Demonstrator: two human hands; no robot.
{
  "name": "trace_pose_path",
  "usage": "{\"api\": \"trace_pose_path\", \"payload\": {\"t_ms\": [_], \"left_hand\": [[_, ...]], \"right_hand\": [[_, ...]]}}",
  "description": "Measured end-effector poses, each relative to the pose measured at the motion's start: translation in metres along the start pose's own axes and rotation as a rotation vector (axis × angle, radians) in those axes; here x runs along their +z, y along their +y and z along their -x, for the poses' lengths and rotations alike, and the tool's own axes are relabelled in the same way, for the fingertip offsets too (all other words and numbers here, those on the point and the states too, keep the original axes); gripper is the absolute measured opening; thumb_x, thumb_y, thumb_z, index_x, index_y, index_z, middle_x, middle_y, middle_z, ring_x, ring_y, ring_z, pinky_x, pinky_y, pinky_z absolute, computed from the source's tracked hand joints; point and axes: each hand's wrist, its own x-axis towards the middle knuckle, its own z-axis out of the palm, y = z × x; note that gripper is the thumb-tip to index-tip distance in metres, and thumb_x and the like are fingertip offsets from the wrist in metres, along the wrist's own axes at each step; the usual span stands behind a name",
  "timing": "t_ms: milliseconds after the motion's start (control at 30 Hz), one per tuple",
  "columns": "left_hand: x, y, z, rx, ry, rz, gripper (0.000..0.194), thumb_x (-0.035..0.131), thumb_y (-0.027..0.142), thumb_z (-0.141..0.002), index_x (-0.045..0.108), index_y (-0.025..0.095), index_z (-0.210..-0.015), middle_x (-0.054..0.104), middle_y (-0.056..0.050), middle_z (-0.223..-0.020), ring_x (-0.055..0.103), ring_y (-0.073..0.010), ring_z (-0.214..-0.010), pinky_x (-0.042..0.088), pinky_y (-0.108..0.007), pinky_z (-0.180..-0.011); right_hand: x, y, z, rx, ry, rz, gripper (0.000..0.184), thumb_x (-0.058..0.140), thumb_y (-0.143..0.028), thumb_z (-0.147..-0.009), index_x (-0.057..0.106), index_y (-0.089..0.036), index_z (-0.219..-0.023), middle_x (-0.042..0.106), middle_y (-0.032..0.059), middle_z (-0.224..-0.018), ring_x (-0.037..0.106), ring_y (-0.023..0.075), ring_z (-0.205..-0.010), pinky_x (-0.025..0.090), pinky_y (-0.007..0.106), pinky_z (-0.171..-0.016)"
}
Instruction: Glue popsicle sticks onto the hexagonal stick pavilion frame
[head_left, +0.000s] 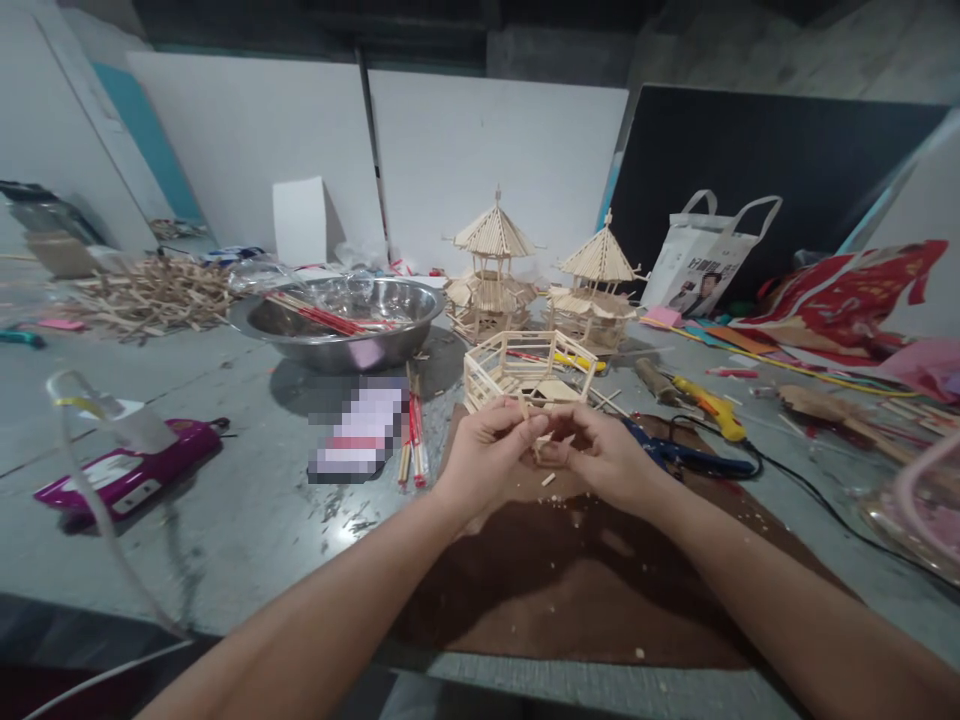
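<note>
Over the mat [555, 590], left hand [489, 445] and right hand [604, 455] pinch sticks [523, 406]; two pavilions [498, 238] look finished, the frame [528, 376] roofless.

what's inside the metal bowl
Thin red sticks lie in the metal bowl, along with crumpled clear plastic. The bottom, and anything beneath them, is hidden by these contents and the near wall.
</note>
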Motion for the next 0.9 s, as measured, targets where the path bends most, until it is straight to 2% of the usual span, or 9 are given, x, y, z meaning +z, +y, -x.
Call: {"api": "trace_pose_path", "payload": {"t_ms": [100, 200, 300, 400, 467, 533, 667, 900], "left_hand": [[0.0, -0.002, -0.002, -0.134, -0.064, 0.189, 0.024, 0.055, 0.032, -0.074, 0.061, 0.014, -0.059, 0.053, 0.0, -0.06, 0.051, -0.0084, -0.055, 0.044, -0.02, -0.051], [-0.001, -0.007, -0.002, -0.182, -0.082, 0.192, 0.022, 0.055, 0.034, -0.073, 0.063, 0.014, -0.067, 0.054, 0.0, -0.062, 0.049, -0.0077, -0.05, 0.043, -0.02, -0.046], [-0.006, -0.01, -0.005, -0.061, -0.061, 0.031, 0.021, 0.056, 0.032, -0.072, 0.064, 0.014, -0.065, 0.058, -0.004, -0.072, 0.053, -0.0113, -0.064, 0.045, -0.021, -0.052], [-0.018, -0.016, -0.01, 0.136, 0.043, -0.19, 0.017, 0.056, 0.028, -0.072, 0.064, 0.016, -0.081, 0.054, -0.007, -0.092, 0.051, -0.015, -0.085, 0.046, -0.021, -0.058], [-0.027, -0.023, -0.014, 0.182, 0.099, -0.335, 0.023, 0.05, 0.023, -0.075, 0.06, 0.018, -0.095, 0.047, -0.009, -0.106, 0.051, -0.0136, -0.085, 0.046, -0.021, -0.057], [-0.034, -0.031, -0.018, 0.201, 0.099, -0.453, 0.027, 0.049, 0.018, -0.073, 0.057, 0.019, -0.099, 0.04, -0.009, -0.115, 0.051, -0.013, -0.085, 0.047, -0.022, -0.059], [-0.039, -0.045, -0.022, 0.198, 0.009, -0.602, 0.031, 0.049, 0.017, -0.072, 0.054, 0.022, -0.102, 0.036, -0.007, -0.121, 0.051, -0.0124, -0.084, 0.048, -0.026, -0.068], [-0.037, -0.046, -0.024, 0.214, -0.008, -0.614, 0.024, 0.049, 0.024, -0.076, 0.055, 0.021, -0.099, 0.037, -0.007, -0.12, 0.048, -0.0167, -0.098, 0.047, -0.029, -0.076]], "right_hand": [[0.007, 0.006, 0.0, -0.026, -0.026, 0.025, 0.014, 0.049, -0.03, -0.079, 0.054, -0.017, -0.084, 0.062, 0.0023, -0.077, 0.056, 0.0126, -0.069, 0.044, 0.025, -0.062], [0.007, 0.004, 0.0, -0.052, -0.011, 0.061, 0.015, 0.046, -0.027, -0.08, 0.055, -0.017, -0.086, 0.063, 0.0025, -0.078, 0.056, 0.013, -0.07, 0.044, 0.025, -0.062], [-0.003, -0.001, -0.001, -0.109, 0.015, 0.214, 0.014, 0.046, -0.024, -0.08, 0.057, -0.019, -0.087, 0.063, 0.0025, -0.082, 0.057, 0.0141, -0.074, 0.043, 0.027, -0.066], [-0.021, -0.002, -0.005, -0.183, 0.191, 0.472, 0.013, 0.048, -0.024, -0.079, 0.059, -0.019, -0.083, 0.063, 0.0034, -0.081, 0.056, 0.0161, -0.076, 0.041, 0.029, -0.069], [-0.031, 0.001, -0.008, -0.236, 0.32, 0.606, 0.014, 0.049, -0.024, -0.078, 0.06, -0.019, -0.082, 0.063, 0.0046, -0.08, 0.055, 0.0175, -0.078, 0.041, 0.03, -0.071], [-0.038, 0.007, -0.012, -0.278, 0.385, 0.689, 0.013, 0.049, -0.023, -0.078, 0.061, -0.018, -0.08, 0.062, 0.0053, -0.08, 0.054, 0.0185, -0.081, 0.04, 0.031, -0.074], [-0.039, 0.02, -0.019, -0.299, 0.408, 0.722, 0.013, 0.05, -0.023, -0.077, 0.062, -0.019, -0.079, 0.062, 0.0055, -0.08, 0.054, 0.0188, -0.081, 0.041, 0.031, -0.074], [-0.028, 0.023, -0.024, -0.265, 0.345, 0.728, 0.015, 0.05, -0.024, -0.078, 0.063, -0.018, -0.079, 0.062, 0.0068, -0.082, 0.053, 0.0198, -0.083, 0.04, 0.033, -0.076]]}}
